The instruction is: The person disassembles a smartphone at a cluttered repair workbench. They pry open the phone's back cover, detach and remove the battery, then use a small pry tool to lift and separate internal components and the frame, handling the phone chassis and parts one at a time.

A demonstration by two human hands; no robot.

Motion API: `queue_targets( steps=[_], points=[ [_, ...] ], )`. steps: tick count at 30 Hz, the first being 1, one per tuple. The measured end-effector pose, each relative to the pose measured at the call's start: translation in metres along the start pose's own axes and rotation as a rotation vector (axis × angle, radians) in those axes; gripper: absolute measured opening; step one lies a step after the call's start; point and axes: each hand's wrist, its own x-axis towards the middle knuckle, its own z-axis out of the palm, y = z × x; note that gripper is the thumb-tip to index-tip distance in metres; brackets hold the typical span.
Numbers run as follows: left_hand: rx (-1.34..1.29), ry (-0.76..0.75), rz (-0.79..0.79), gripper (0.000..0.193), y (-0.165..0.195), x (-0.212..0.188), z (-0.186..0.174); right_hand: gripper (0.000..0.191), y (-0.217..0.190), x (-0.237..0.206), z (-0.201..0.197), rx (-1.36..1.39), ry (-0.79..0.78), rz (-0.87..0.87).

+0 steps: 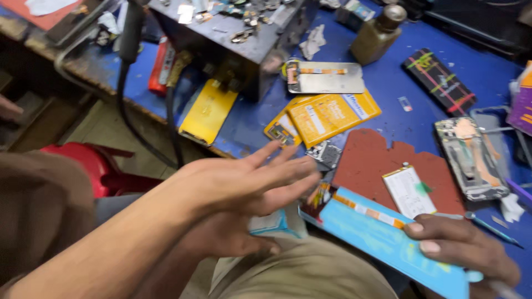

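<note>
The right hand (pixel 465 249) was closed on one end of a flat blue panel (pixel 382 243), with the fingers on top and the rest tucked under it. The panel was tilted over the near edge of the bench (pixel 388 88), partly above the person's lap. It looked like the panel was just being held up and not yet set down. Moving it anywhere would call for a soft, steady grip, because it looked thin. The left hand (pixel 249 180) was open with its fingers spread, and it held nothing. It hung in the air just to the left of the panel, near it but not touching. One more hand (pixel 227 238) sat under that one (I could not tell whose it was), next to a small blue piece (pixel 271 221). Behind the panel lay a brown mat (pixel 366 160) with a white battery (pixel 408 192) on it. Yellow packets (pixel 327 116) lay farther back.
</note>
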Motion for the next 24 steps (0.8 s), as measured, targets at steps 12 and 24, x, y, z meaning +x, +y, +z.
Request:
queue_targets(
  steps=[12, 24],
  points=[
    [-0.705, 0.165, -0.199, 0.087, 0.021, -0.014, 0.016, 0.021, 0.002, 0.015, 0.025, 0.407, -0.022, 0.152],
    [-0.940, 0.164, -0.175, 0.078, 0.012, -0.035, 0.065, 0.069, -0.042, 0.071, 0.090, -0.029, -0.367, 0.086]
  ],
)
